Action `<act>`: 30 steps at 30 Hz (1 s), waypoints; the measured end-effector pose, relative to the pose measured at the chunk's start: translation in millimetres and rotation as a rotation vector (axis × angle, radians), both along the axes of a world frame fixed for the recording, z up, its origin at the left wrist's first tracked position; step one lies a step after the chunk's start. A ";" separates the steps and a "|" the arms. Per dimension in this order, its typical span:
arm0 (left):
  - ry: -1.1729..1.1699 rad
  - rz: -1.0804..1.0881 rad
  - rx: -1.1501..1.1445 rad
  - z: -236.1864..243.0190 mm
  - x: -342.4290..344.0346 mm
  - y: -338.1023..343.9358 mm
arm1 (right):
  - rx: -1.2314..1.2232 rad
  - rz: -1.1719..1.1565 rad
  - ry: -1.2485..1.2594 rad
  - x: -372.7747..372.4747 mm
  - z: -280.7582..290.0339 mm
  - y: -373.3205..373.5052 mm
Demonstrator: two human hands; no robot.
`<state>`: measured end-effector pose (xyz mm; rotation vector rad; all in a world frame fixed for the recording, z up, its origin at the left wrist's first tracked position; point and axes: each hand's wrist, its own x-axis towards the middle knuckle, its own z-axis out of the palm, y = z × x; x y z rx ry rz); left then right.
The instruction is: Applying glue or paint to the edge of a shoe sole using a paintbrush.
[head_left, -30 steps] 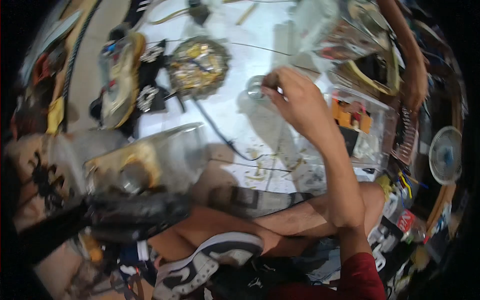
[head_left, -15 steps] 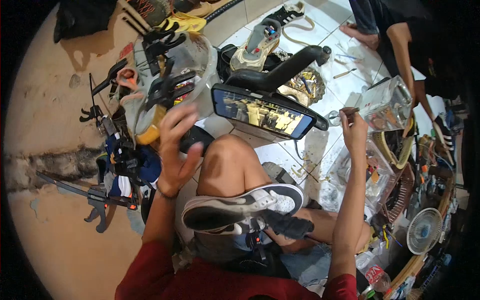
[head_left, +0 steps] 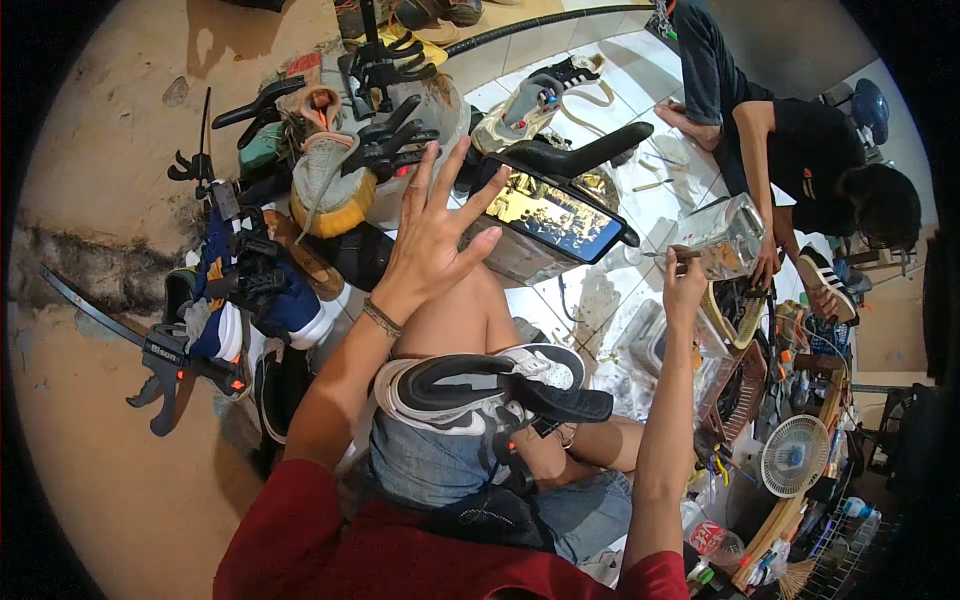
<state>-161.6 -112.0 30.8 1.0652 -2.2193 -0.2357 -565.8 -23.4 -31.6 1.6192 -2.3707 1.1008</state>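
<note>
My left hand (head_left: 430, 240), fingers spread and holding nothing, is raised in front of a phone (head_left: 555, 215) that shows a bright yellow picture. Its fingertips overlap the phone's left end; whether they touch cannot be told. Between the fingers of my right hand (head_left: 685, 285) is a thin brown-handled tool (head_left: 684, 255), its exact kind too small to make out. It points left, close to a clear plastic container (head_left: 725, 235). A white and black sneaker (head_left: 440, 405) rests across my lap, with a black strap-like piece (head_left: 565, 402) lying over it.
A curved black arm (head_left: 590, 155) rises behind the phone. Clamped shoes (head_left: 335, 190) and a bar clamp (head_left: 165, 360) crowd the left side. At right are a brown basket (head_left: 735, 395), a small fan (head_left: 795, 455) and a plastic bottle (head_left: 715, 540). A co-worker (head_left: 820, 150) bends over another shoe (head_left: 825, 280).
My left hand has moved right and up, from beside the clamped shoes to before the phone. The view has shifted, bringing more of the co-worker in. My right hand keeps its tool.
</note>
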 end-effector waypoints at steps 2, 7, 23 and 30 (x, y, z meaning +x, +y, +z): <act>0.040 -0.009 0.003 -2.8 0.7 0.0 | -0.020 0.005 0.047 -4.5 0.3 2.2; 0.123 -0.052 -0.018 -3.3 6.0 1.8 | -0.046 -0.015 -0.026 -7.0 6.9 4.3; 0.335 -0.066 0.024 4.6 42.7 19.3 | -0.011 -0.099 -0.029 -1.3 0.5 -3.8; 0.469 -0.162 0.216 20.7 81.2 73.5 | 0.064 -0.069 0.102 -18.8 10.0 4.4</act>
